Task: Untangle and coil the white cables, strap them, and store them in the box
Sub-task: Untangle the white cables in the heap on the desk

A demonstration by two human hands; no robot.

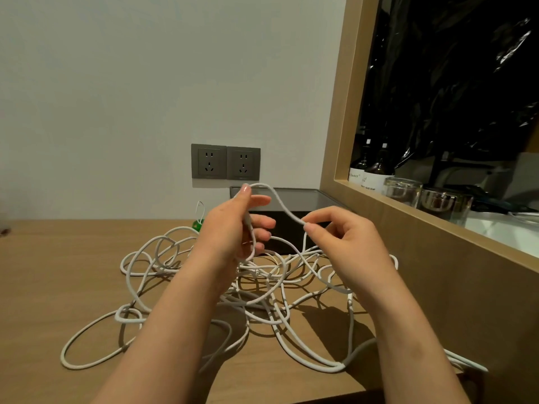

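The left hand [239, 228] curled its fingers round a small loop of cable, probably to keep a beginning coil together. The right hand [347, 240] pinched the same strand just beside it, apparently to feed slack. Below both grips the white cables [262, 290] lay tangled on the table [58, 258], with the box [309, 194] waiting just behind the hands.

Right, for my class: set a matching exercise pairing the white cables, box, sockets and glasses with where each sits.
1 white cables
2 box
3 sockets
4 glasses

A on the wall
B on the right-hand ledge
C tangled on the table
D at the table's back, against the wall

Pairs: 1-C, 2-D, 3-A, 4-B
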